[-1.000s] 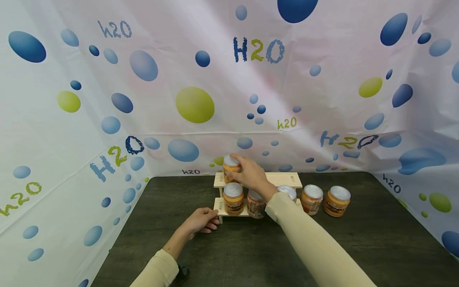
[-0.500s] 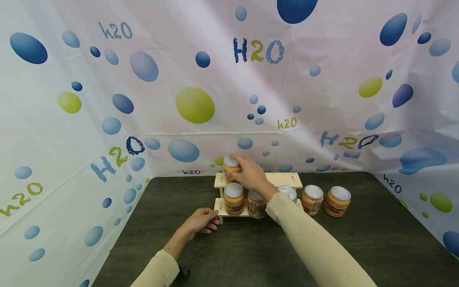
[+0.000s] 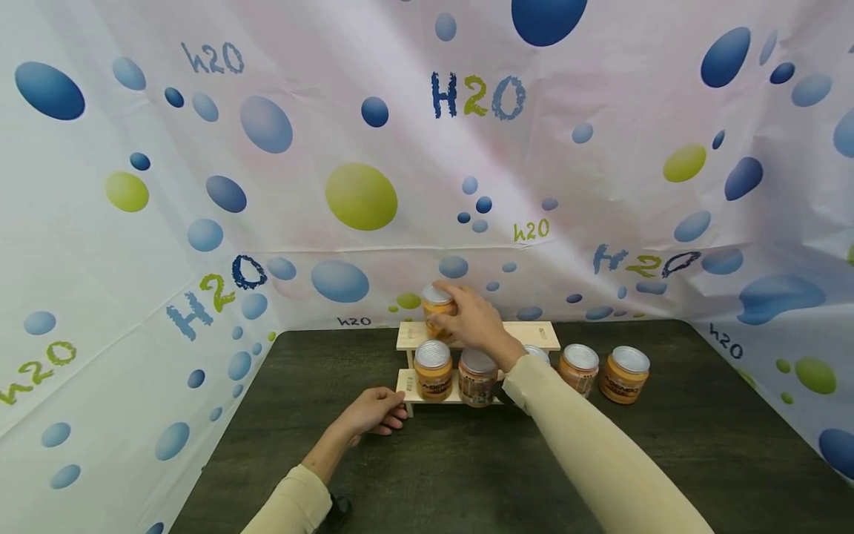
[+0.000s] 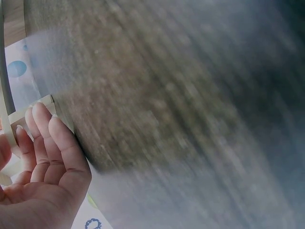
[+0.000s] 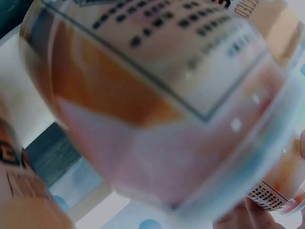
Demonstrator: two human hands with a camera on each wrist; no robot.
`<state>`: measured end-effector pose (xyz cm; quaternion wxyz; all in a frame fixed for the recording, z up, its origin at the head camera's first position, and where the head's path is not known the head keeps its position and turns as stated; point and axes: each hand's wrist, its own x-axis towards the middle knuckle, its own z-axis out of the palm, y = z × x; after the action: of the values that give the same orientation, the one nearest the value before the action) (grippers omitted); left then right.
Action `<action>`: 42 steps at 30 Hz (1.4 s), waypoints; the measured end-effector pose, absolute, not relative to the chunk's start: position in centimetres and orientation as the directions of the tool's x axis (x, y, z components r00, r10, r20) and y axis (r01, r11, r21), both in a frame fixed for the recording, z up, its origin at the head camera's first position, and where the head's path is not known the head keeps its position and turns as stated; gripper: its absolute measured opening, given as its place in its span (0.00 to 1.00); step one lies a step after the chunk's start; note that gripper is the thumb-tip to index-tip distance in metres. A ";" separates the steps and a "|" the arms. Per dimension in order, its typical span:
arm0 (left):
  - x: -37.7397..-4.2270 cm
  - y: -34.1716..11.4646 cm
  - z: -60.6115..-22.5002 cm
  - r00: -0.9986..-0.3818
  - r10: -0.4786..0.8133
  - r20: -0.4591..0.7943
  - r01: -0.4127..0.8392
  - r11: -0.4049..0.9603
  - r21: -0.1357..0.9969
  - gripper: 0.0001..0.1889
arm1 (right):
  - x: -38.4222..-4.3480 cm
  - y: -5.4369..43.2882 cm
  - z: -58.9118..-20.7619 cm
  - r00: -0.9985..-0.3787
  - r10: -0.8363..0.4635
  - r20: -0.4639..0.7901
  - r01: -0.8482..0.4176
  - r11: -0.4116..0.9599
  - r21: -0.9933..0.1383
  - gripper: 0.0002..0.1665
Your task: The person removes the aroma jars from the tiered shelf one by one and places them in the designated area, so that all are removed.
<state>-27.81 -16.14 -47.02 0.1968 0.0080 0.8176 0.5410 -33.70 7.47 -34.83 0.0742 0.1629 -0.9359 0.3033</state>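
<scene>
My right hand [image 3: 472, 317] grips an orange jar [image 3: 437, 315] with a silver lid at the left end of the upper step of a two-step wooden rack [image 3: 534, 334]. Whether the jar's base touches the board is hard to tell. My left hand [image 3: 373, 411] pinches the front left corner of the lower step, thumb on top and fingers below; the left wrist view shows these fingers [image 4: 66, 148] against the pale wood. On the lower step stand an orange jar [image 3: 434, 371] and a browner jar [image 3: 477, 377]. A large blurred jar [image 5: 143, 109] fills the right wrist view.
Right of the rack, two more jars, one [image 3: 579, 367] nearer and one [image 3: 624, 374] farther out, stand on the dark table [image 3: 427, 475]. Another silver lid [image 3: 536, 354] is partly hidden behind my right forearm. A patterned sheet [image 3: 293, 222] hangs behind.
My right hand and the jar in it have shifted slightly to the right along the upper step. The left hand stays at the rack's corner.
</scene>
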 end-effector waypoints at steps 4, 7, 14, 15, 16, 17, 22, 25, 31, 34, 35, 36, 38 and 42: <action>-27.8 -16.2 -47.0 -0.922 0.226 -0.314 -0.201 0.414 0.888 0.20 | -33.5 7.9 -34.3 -0.923 -0.279 0.266 -0.382 0.745 -0.547 0.39; -27.8 -16.2 -47.0 -0.922 0.227 -0.314 -0.201 0.412 0.889 0.20 | -33.3 8.3 -33.8 -0.914 -0.291 0.282 -0.403 0.723 -0.561 0.39; -27.8 -16.1 -47.0 -0.922 0.226 -0.314 -0.201 0.414 0.888 0.20 | -33.0 9.3 -32.9 -0.910 -0.291 0.296 -0.414 0.689 -0.595 0.38; -27.8 -16.1 -47.0 -0.922 0.225 -0.315 -0.202 0.414 0.888 0.20 | -33.0 9.4 -32.8 -0.909 -0.290 0.298 -0.415 0.687 -0.597 0.38; -27.8 -16.1 -47.0 -0.922 0.224 -0.316 -0.203 0.415 0.887 0.20 | -33.0 9.6 -32.6 -0.908 -0.290 0.303 -0.418 0.684 -0.598 0.38; -27.8 -16.1 -47.0 -0.922 0.223 -0.317 -0.204 0.415 0.886 0.20 | -32.9 9.8 -32.5 -0.909 -0.285 0.305 -0.416 0.683 -0.600 0.38; -27.9 -16.1 -47.0 -0.923 0.218 -0.317 -0.207 0.415 0.886 0.20 | -32.8 10.6 -32.2 -0.912 -0.271 0.307 -0.407 0.681 -0.609 0.38; -27.9 -16.1 -47.1 -0.923 0.217 -0.318 -0.207 0.415 0.886 0.20 | -32.6 11.1 -32.1 -0.916 -0.268 0.300 -0.400 0.683 -0.611 0.38; -27.8 -16.1 -47.1 -0.924 0.217 -0.314 -0.205 0.413 0.887 0.20 | -32.2 12.2 -31.7 -0.915 -0.270 0.301 -0.402 0.684 -0.609 0.38; -27.8 -16.1 -47.1 -0.925 0.214 -0.314 -0.205 0.414 0.887 0.20 | -31.9 12.8 -31.5 -0.912 -0.266 0.311 -0.406 0.681 -0.609 0.38; -27.8 -16.1 -47.1 -0.925 0.214 -0.314 -0.206 0.414 0.887 0.20 | -31.9 12.9 -31.4 -0.912 -0.266 0.311 -0.407 0.678 -0.613 0.38; -27.8 -16.1 -47.1 -0.925 0.213 -0.315 -0.206 0.413 0.887 0.20 | -31.8 13.1 -31.3 -0.913 -0.265 0.309 -0.405 0.672 -0.620 0.38; -27.8 -16.1 -47.1 -0.925 0.215 -0.313 -0.205 0.413 0.887 0.20 | -31.6 13.4 -31.2 -0.913 -0.266 0.310 -0.407 0.665 -0.627 0.38; -27.7 -16.1 -47.1 -0.926 0.217 -0.310 -0.201 0.413 0.888 0.20 | -31.2 14.0 -30.8 -0.913 -0.271 0.306 -0.408 0.658 -0.633 0.38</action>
<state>-27.75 -16.12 -47.12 0.1929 0.0049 0.8180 0.5419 -31.23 13.99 -30.76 0.0926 0.1875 -0.9058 0.3684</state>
